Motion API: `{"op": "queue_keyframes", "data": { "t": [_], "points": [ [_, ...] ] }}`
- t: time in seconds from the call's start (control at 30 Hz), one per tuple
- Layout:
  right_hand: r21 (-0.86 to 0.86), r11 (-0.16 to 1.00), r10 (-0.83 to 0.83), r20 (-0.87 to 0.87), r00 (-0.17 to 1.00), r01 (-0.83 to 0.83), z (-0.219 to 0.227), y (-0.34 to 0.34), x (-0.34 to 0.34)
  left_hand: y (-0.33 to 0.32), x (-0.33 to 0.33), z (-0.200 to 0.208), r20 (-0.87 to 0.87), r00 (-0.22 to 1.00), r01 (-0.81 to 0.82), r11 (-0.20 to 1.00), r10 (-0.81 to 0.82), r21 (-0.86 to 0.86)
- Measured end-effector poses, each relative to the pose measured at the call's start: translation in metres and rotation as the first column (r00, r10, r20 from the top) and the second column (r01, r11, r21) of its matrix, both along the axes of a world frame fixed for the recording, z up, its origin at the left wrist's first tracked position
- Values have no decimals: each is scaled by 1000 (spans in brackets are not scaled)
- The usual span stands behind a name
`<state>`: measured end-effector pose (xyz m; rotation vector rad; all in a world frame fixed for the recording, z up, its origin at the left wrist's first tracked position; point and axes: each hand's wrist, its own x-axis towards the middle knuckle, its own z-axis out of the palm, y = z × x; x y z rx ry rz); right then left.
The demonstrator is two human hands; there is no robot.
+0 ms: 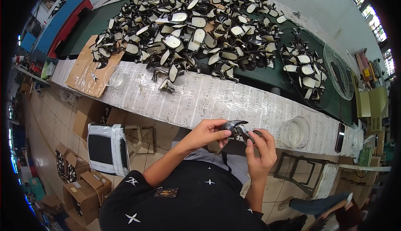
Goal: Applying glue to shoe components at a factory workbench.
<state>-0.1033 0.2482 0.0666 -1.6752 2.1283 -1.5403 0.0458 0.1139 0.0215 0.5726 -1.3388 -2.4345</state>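
Observation:
In front of my body, close to the near edge of the worktable [184,101], I hold a glossy black curved piece [236,126] with a pale part. My left hand [207,135] pinches its left end between thumb and fingers. On its other side my right hand [263,147] grips a dark part with bent fingers. The fingers cover much of the piece, so its full shape is hidden. Beyond my hands lies a large heap of similar black pieces [197,39] with off-white oval faces.
More black pieces [304,60] fill a wire tray at right, beside a round wire grille [340,70]. Clear round tubs [295,132] and a phone [340,137] rest on the table. Cardboard boxes [85,193] and a taped seat [107,149] stand left. Another person [321,208] is lower right.

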Motion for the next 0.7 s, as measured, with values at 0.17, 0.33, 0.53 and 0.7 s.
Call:
{"op": "queue_keyframes", "data": {
  "t": [0.17,0.33,0.53,0.7],
  "points": [
    [-11,1000,11,-49,999,-12,1,-2,2,0,-1,-1,5,1000,5,1000,-5,-13],
    [-7,999,-36,-85,996,35,1,-3,3,2,-1,3,2,1000,8,1000,-8,10],
    [4,996,-88,-137,987,90,3,-1,1,3,-2,4,12,1000,9,1000,-9,-8],
    [5,988,-154,-167,974,157,2,2,-1,2,-1,4,19,1000,2,1000,-2,-23]
  ]
}}
